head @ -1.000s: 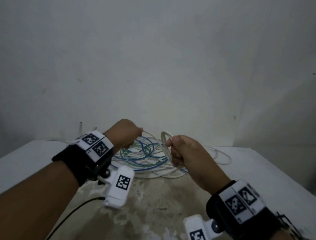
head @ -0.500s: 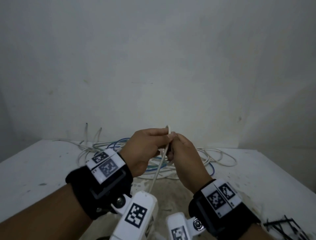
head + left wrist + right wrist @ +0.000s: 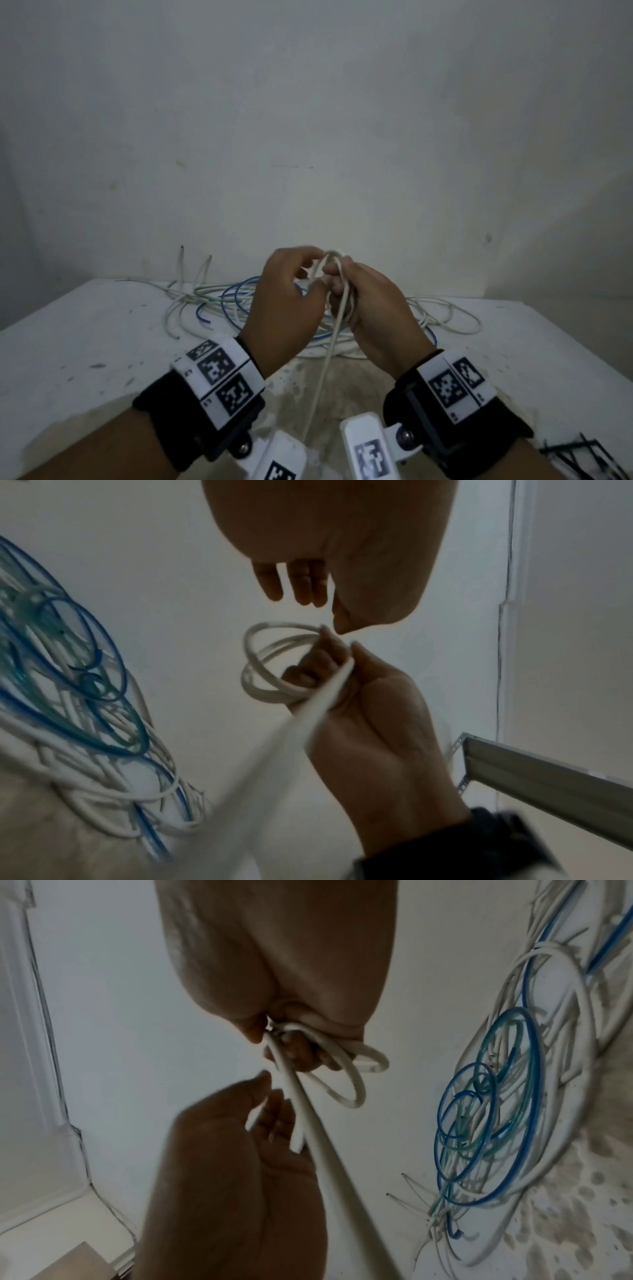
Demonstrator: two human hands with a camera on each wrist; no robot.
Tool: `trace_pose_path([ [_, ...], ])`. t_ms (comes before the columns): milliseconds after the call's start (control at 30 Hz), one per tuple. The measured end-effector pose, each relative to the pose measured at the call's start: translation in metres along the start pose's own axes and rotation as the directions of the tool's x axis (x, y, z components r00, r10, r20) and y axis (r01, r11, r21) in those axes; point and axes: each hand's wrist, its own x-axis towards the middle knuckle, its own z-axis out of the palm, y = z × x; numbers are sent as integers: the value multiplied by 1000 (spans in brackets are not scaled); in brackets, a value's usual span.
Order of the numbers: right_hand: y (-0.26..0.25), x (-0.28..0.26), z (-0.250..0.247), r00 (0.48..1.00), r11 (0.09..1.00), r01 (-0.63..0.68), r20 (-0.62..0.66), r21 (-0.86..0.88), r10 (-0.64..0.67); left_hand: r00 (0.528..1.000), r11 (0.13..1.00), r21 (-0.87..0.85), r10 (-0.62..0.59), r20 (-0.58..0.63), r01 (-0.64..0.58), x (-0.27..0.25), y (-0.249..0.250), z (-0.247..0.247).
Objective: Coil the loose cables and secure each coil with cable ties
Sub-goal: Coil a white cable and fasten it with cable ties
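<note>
Both hands are raised over the white table. My right hand grips a small coil of white cable. From the coil, a loose white strand runs down towards me. My left hand is close beside the coil with its fingers loose, and its thumb tip nearly touches the top of the coil. It grips nothing that I can see.
A tangle of white, blue and green cables lies at the back of the table against the wall. Several black cable ties lie at the front right. A metal rail runs on the right.
My left hand left the cable pile and came across to my right hand. Both hands have moved closer to me, and the left fingers have loosened beside the coil.
</note>
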Motion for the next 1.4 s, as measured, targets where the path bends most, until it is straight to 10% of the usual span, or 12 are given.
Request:
trace_pose_path([
  [133, -13, -1, -2, 991, 981, -63, 128, 182, 40, 957, 951, -173, -223, 188, 256, 9, -15, -9],
  [467, -12, -3, 0, 987, 937, -131, 130, 323, 93, 924, 706, -598, -256, 283, 379, 4, -27, -17],
  [800, -14, -9, 2, 934, 985, -132, 317, -116, 162, 749, 610, -503, -244, 616, 612, 8, -10, -48],
  [967, -9, -10, 15, 952, 935, -101, 241, -340, 191, 836, 938, -182, -160, 525, 294, 2, -5, -45],
  [1133, -9, -9, 21, 968, 917, -102, 176, -385, 181, 907, 988, 39, 124, 403, -152, -10, -12, -46],
  [1400, 1, -6, 17, 933, 745, 335, 315, -577, -175, 994, 1000, 15, -16, 107, 15, -5, -28, -56],
])
